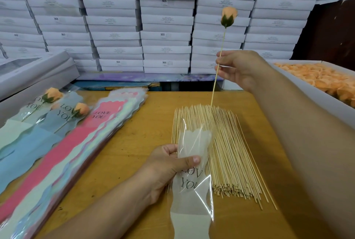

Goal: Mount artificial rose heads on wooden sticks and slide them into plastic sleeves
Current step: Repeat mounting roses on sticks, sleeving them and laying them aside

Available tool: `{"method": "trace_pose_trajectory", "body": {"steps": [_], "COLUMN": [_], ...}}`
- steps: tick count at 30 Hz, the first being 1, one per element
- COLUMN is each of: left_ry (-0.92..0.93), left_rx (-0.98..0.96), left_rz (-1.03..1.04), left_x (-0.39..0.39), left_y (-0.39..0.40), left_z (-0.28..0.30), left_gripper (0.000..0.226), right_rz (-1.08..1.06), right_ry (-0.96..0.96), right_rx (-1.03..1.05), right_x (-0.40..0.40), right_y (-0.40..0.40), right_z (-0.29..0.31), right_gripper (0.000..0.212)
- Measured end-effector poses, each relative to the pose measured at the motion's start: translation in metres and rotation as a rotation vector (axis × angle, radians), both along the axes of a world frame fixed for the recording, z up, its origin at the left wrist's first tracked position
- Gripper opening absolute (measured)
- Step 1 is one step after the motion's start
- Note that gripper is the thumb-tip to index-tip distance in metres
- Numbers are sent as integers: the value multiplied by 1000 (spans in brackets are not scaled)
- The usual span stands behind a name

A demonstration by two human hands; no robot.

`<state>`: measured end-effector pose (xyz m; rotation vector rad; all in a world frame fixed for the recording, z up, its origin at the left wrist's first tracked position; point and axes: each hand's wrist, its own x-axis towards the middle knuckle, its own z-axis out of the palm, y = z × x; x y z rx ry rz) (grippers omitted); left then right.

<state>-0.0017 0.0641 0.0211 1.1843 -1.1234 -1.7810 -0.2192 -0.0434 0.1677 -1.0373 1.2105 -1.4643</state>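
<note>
Two sleeved roses (51,94) lie finished; hands (238,67) hold one more (229,17).

Left grip (172,163) curled low, right grip (238,67) pinching, raised

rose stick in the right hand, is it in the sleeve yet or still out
Mostly out: the rose stick stands nearly upright in the right hand; whether its tip has entered the sleeve cannot be told.

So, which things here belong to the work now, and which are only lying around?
In use:
- left hand holding a plastic sleeve
- right hand pinching a stick with a rose head
- loose sticks
- empty sleeves
- tray of rose heads

Lying about:
- stacked white boxes
- two finished roses
</note>
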Motion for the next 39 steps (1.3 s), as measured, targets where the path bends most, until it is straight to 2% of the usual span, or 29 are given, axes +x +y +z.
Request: {"method": "trace_pose_trajectory", "body": {"steps": [5,11,17,24,32,36,39], "left_ry": [0,31,31,61,47,36,32], "left_rx": [7,-13,-31,-46,-46,-52,-54], "left_rz": [-4,32,59,77,38,29,21], "left_x": [-1,-1,-1,-1,-3,-4,-5], "left_y": [0,1,1,2,6,9,10], "left_z": [1,4,7,10,14,16,17], "left_gripper": [65,67,71,50,51,59,59], "right_rz": [-1,118,196,273,368,383,273], "right_ry": [22,61,138,271,198,286,331], "right_rx": [23,80,107,160,182,159,117], "right_x": [5,23,33,34,27,17,11], "right_y": [1,19,37,44,53,54,49], "right_z": [-8,-35,-52,-72,-86,-78,-68], "right_gripper": [16,21,15,17,14,23,39]}}
